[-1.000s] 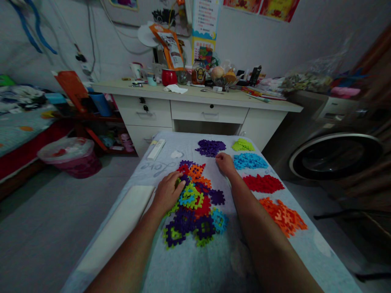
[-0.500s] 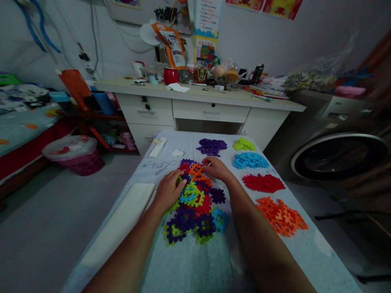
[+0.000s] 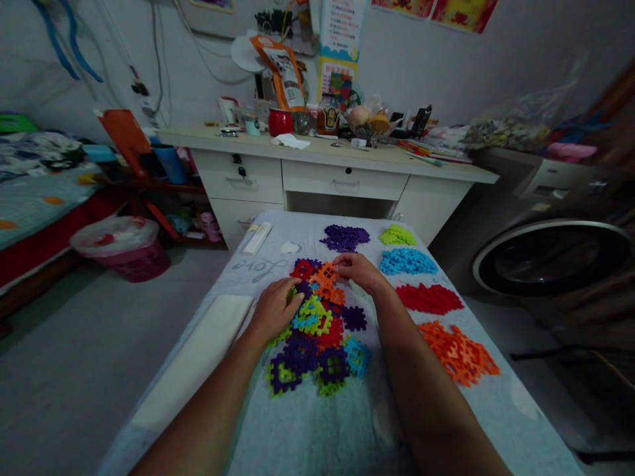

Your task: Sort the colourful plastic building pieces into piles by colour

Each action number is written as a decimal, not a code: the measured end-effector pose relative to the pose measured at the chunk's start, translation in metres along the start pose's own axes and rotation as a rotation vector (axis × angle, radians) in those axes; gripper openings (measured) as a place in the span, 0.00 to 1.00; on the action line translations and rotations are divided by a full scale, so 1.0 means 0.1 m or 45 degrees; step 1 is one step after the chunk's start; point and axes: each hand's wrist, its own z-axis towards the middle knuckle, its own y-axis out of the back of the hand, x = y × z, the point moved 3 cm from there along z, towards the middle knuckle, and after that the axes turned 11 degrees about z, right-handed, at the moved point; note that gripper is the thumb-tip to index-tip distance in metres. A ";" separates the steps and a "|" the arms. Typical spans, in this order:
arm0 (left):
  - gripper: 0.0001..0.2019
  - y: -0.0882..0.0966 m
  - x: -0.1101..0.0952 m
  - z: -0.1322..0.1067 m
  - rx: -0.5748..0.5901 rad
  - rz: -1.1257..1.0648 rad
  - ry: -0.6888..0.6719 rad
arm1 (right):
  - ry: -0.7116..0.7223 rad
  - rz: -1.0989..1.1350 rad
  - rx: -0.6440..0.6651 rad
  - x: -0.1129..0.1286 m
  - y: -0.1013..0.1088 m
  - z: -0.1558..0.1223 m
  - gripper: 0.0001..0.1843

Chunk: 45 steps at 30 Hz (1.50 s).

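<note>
In the middle of the cloth-covered table lies a mixed pile of notched plastic building pieces in purple, lime, red, blue and orange. My left hand rests at the pile's left edge, fingers stretched and thumb apart, touching a purple piece. At the far side of the pile, my right hand pinches an orange building piece by its right edge. Just below it lies another orange piece. A lime piece and a dark purple piece lie nearer to me.
Single-colour heaps stand along the right: purple, lime, blue, red and orange. A white strip lies left of my left arm. Behind is a cluttered desk; a washing machine stands right.
My right hand has shifted slightly to the right, and the orange piece at its fingertips has moved with it. My left hand stays in place. The view has tilted a little.
</note>
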 end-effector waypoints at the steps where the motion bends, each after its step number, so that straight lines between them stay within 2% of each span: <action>1: 0.18 0.00 0.00 0.00 0.000 0.004 -0.001 | -0.001 0.034 0.008 0.01 0.01 -0.01 0.11; 9: 0.19 0.04 -0.03 0.00 -0.001 0.039 0.019 | 0.046 0.092 0.048 0.12 0.04 -0.07 0.09; 18: 0.17 0.02 -0.06 -0.01 -0.006 -0.052 -0.125 | 0.072 0.083 0.126 0.17 -0.09 -0.07 0.11; 23: 0.15 0.01 -0.04 -0.01 -0.048 -0.041 -0.105 | 0.056 0.127 0.284 0.13 -0.20 -0.08 0.13; 27: 0.14 0.00 -0.04 -0.01 -0.039 -0.025 -0.159 | -0.002 0.162 0.420 0.13 -0.30 -0.11 0.12; 30: 0.15 -0.04 -0.02 0.00 -0.007 -0.042 -0.165 | -0.035 0.150 0.414 0.14 -0.35 -0.14 0.12; 33: 0.15 -0.06 0.01 0.01 -0.012 -0.067 -0.154 | -0.025 0.107 0.327 0.18 -0.33 -0.20 0.11; 36: 0.14 -0.05 0.00 0.01 -0.024 -0.071 -0.142 | 0.039 -0.013 0.179 0.29 -0.19 -0.37 0.09; 38: 0.13 -0.03 -0.01 0.01 -0.031 -0.064 -0.129 | 0.082 -0.096 0.059 0.38 -0.03 -0.54 0.08; 42: 0.12 0.03 -0.03 -0.01 -0.085 -0.076 -0.075 | 0.092 -0.215 -0.138 0.53 0.45 -1.01 0.12; 45: 0.13 0.05 -0.03 -0.01 -0.146 -0.075 -0.054 | 0.054 -0.261 -0.250 0.54 0.85 -1.38 0.15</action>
